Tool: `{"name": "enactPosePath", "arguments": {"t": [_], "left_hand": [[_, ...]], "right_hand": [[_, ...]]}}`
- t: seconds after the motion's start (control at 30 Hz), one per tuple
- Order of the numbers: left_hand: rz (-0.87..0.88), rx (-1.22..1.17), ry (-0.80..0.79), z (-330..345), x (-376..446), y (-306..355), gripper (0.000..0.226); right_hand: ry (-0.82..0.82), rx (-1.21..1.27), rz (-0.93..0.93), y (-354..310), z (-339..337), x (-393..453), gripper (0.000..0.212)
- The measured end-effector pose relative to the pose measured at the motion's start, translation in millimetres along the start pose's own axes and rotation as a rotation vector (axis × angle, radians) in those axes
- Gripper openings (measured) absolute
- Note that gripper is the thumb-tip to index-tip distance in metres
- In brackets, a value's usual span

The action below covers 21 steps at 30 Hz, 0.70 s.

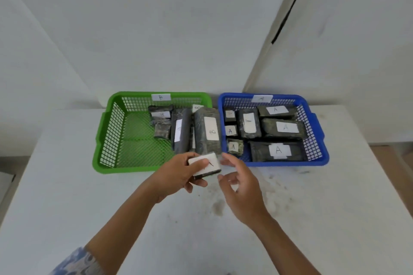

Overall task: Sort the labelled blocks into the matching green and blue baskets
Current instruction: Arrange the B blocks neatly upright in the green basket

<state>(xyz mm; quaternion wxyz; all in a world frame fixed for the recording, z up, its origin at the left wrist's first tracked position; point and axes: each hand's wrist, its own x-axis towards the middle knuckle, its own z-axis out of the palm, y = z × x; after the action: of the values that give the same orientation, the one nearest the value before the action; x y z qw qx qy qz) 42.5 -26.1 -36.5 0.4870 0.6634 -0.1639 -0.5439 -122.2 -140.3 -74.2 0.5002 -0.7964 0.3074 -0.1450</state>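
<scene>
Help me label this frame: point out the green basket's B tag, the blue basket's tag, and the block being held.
green basket's B tag point(160, 97), head view, on the paper's middle.
blue basket's tag point(262, 98), head view, on the paper's middle.
held block point(206, 165), head view, on its white label face.

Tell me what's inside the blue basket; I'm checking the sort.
The blue basket, tagged A, holds seven dark blocks, each with a white label; those I can read say A. The basket floor under them is covered.

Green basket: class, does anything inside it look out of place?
Possibly. The green basket, tagged B, holds a dark block whose side label resembles an A, though blurred. The block beside it clearly reads B.
</scene>
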Motion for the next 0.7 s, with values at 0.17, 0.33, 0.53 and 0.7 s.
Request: {"name": "enactPosePath", "arguments": {"t": [0.17, 0.33, 0.53, 0.7], "left_hand": [[0.010, 0.216, -0.054, 47, 21, 10, 0.024], [0.018, 0.287, -0.002, 93, 45, 15, 0.025], [0.126, 0.377, 0.178, 144, 78, 1, 0.025], [0.202, 1.013, 0.237, 148, 108, -26, 0.045]], "right_hand": [[-0.205, -0.137, -0.098, 16, -54, 10, 0.058], [-0.276, -0.280, -0.085, 43, -106, 21, 0.059], [-0.323, -0.364, -0.131, 78, -155, 55, 0.047], [-0.085, -0.758, -0.076, 122, -216, 98, 0.049]]}}
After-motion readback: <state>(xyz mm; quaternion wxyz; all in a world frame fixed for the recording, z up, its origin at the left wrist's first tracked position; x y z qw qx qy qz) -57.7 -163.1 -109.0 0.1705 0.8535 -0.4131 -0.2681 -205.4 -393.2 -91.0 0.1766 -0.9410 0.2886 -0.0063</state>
